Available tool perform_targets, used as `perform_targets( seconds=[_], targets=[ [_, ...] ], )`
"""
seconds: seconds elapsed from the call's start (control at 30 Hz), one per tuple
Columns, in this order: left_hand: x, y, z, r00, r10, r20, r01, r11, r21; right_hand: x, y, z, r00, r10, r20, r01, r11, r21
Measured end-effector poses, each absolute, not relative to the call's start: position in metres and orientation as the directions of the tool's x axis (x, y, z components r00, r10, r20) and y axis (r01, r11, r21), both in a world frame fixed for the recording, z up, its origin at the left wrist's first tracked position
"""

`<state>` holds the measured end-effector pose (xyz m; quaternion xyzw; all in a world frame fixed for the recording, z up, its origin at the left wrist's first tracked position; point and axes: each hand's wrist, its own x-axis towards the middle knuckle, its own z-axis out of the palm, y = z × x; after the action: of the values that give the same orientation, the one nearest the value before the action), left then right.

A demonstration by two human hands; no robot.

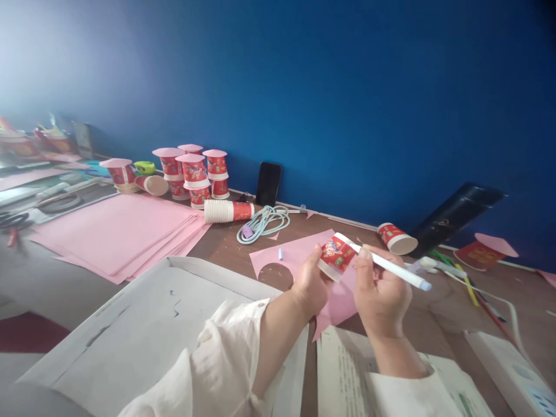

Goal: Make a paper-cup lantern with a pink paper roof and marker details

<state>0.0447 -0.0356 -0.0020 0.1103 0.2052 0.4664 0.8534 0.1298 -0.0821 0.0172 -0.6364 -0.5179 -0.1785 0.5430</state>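
Note:
A red printed paper cup (337,255) with a white rim is tilted in my left hand (311,284), whose fingers wrap its side. My right hand (384,289) is closed around a white marker (395,269) with a pale blue end. The marker's tip reaches the cup's upper right edge; whether it touches is too small to tell. Beneath both hands lies a cut pink paper sheet (299,246) with a rounded cutout. On that sheet rests a small light blue cap (280,253).
Stacked red cups with pink paper tops (193,171) stand by the wall, behind nested cups (228,211), a coiled cable (264,225) and a phone (268,184). Pink sheets (125,226) and a white box lid (143,313) lie left. Rightward are a black flask (454,220) and a power strip (508,370).

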Motion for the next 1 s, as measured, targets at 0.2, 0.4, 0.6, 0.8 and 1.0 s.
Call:
perform_targets(
  seconds=[0.2,0.4,0.6,0.8,1.0],
  targets=[
    [0.0433,-0.0377,0.0002,0.495,0.837,-0.235,-0.748,0.548,0.374,0.1311,-0.0810,0.0160,0.372,0.454,0.810,0.866,0.145,-0.479],
    [0.0423,-0.0386,0.0031,0.487,0.838,-0.247,-0.744,0.546,0.385,0.1310,-0.0818,0.0159,0.376,0.460,0.805,0.874,0.112,-0.472],
    [0.0431,-0.0385,0.0029,0.484,0.841,-0.241,-0.751,0.541,0.379,0.1310,-0.0817,0.0164,0.356,0.451,0.819,0.881,0.129,-0.454],
    [0.0422,-0.0387,0.0045,0.491,0.838,-0.238,-0.747,0.545,0.380,0.1323,-0.0806,0.0155,0.337,0.438,0.833,0.895,0.125,-0.427],
    [0.0408,-0.0391,0.0063,0.499,0.835,-0.233,-0.743,0.550,0.381,0.1345,-0.0793,0.0148,0.315,0.436,0.843,0.900,0.143,-0.411]
  ],
)
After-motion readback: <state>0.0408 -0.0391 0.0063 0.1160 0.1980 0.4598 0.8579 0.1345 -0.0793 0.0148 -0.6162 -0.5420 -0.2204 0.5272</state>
